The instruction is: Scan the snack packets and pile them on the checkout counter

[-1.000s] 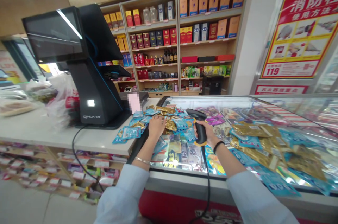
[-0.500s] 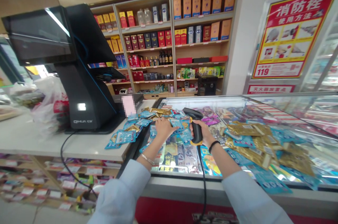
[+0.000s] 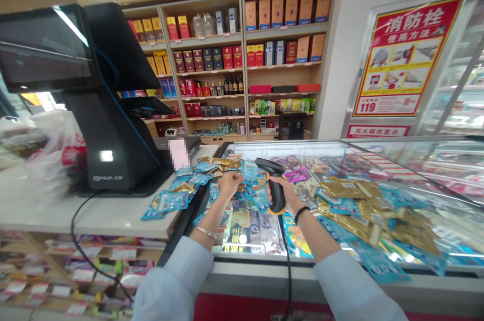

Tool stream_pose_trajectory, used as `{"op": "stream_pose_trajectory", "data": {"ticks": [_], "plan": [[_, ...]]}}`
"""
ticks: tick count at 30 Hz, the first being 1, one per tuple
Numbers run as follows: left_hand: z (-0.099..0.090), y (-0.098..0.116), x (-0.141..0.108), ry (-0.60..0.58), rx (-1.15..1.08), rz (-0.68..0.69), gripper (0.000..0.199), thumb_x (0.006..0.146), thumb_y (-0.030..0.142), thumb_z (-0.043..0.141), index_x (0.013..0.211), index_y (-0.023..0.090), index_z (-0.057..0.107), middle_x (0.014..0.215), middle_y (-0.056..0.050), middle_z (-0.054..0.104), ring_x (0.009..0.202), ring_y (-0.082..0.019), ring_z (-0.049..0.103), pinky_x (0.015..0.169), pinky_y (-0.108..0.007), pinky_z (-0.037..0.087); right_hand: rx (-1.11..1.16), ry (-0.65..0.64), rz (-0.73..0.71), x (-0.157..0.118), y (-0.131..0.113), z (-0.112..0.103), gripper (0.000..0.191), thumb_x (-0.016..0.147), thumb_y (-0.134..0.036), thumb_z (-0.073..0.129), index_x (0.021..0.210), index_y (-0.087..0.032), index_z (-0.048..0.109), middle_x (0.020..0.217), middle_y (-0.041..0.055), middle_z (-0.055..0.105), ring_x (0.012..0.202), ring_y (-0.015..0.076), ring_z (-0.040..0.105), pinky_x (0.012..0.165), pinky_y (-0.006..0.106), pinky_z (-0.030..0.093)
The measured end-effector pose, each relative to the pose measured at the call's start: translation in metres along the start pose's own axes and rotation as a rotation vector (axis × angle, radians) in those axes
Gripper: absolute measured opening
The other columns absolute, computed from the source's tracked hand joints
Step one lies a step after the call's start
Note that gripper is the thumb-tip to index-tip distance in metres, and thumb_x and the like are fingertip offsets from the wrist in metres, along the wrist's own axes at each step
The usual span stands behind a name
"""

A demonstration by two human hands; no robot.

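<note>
Shop counter [image 3: 83, 215], POS terminal [image 3: 113, 154], foil packets [image 3: 173, 201]

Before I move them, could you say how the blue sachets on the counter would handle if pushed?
The blue sachets look light and floppy, lying flat. Their glossy film would probably slide easily on the white counter, so overlapping ones may shift together.

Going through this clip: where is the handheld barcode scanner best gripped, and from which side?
Best by the black pistol handle of the handheld barcode scanner, coming from the near side, as the right hand does now. The handle drops below the angled head, which faces the blue packets, and the cable runs down from its lower end, so a grip around the shaft stays clear of both.
</note>
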State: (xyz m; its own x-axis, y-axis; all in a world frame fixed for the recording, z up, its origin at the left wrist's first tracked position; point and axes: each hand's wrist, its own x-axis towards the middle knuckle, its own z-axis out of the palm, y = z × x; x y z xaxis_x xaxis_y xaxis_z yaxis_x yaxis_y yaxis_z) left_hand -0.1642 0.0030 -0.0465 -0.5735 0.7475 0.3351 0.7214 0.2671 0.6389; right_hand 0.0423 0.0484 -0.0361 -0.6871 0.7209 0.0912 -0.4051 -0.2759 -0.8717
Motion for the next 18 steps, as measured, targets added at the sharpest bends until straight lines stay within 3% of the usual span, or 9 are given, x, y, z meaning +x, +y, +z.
{"op": "stream_pose_trajectory", "data": {"ticks": [7,13,18], "plan": [[-0.020,-0.014,0.009,0.281,-0.450,0.007,0.011,0.086,0.032,0.048,0.083,0.021,0.050,0.080,-0.002,0.066,0.074,-0.017,0.067,0.069,-0.030,0.053,-0.032,-0.056,-0.006,-0.005,-0.003,0.004,0.022,0.069,-0.038,0.065,0.062,-0.019,0.057,0.044,-0.0004,0.057,0.032,0.0123,0.050,0.031,0.022,0.040],[-0.030,-0.014,0.006,0.333,-0.479,-0.017,0.013,0.088,0.034,0.043,0.091,0.022,0.047,0.086,-0.004,0.066,0.076,-0.017,0.069,0.070,-0.030,0.055,-0.056,-0.076,-0.004,-0.009,-0.007,0.006,0.023,0.064,-0.040,0.067,0.063,-0.019,0.057,0.043,-0.0002,0.058,0.031,0.0124,0.050,0.030,0.022,0.039],[-0.028,-0.014,0.005,0.395,-0.557,0.018,0.012,0.084,0.033,0.048,0.082,0.021,0.044,0.076,-0.002,0.062,0.070,-0.018,0.068,0.067,-0.031,0.055,-0.049,-0.091,-0.036,-0.007,-0.006,0.004,0.026,0.064,-0.041,0.067,0.061,-0.017,0.056,0.043,-0.0006,0.057,0.031,0.0122,0.050,0.031,0.022,0.039]]}}
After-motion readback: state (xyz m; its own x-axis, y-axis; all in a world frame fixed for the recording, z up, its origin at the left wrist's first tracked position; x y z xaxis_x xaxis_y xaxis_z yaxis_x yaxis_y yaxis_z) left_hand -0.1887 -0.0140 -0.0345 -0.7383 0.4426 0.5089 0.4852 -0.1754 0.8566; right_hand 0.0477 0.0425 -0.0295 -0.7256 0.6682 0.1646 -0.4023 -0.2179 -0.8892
